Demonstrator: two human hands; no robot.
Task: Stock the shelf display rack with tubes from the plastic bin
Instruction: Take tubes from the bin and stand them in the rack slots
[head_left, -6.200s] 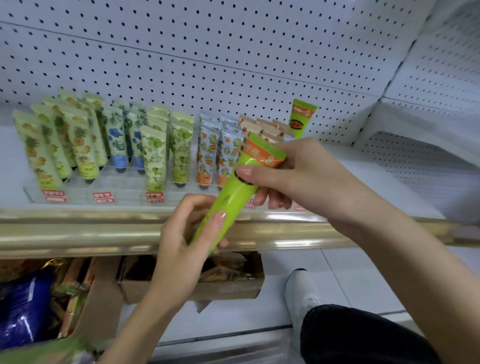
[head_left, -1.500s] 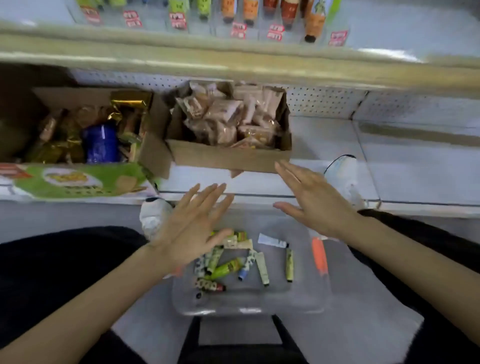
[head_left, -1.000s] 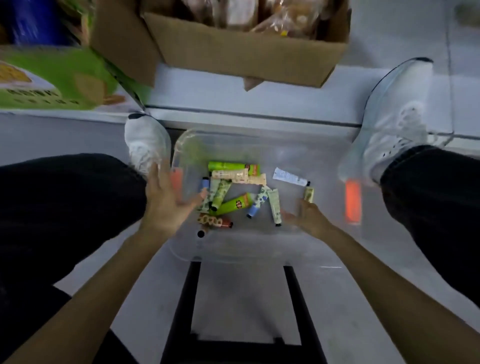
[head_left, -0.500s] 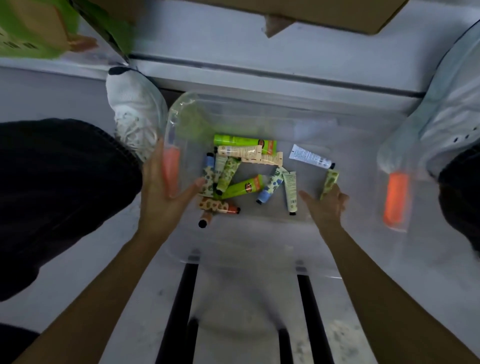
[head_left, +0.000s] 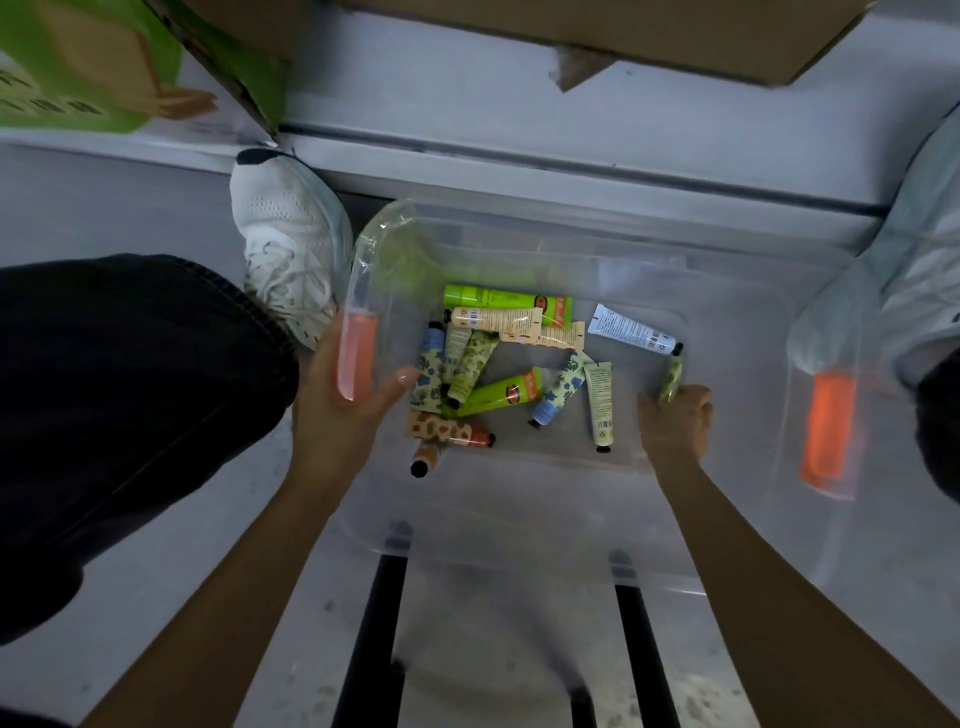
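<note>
Steadying the bin (head_left: 519, 499): left hand (head_left: 353, 410) clasps its left wall, thumb inside. Tubes (head_left: 498, 395) lie jumbled on the bin floor, centre. Right hand (head_left: 675, 421), fingers curled, pinches a green tube (head_left: 672, 376) at the right; best lifted straight up, clear of neighbours.

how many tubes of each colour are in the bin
bright green: 2
peach: 2
blue-flowered: 2
orange-spotted: 2
leafy green: 2, one held by the right hand
white or pale: 3
total: 13 in the bin
</note>
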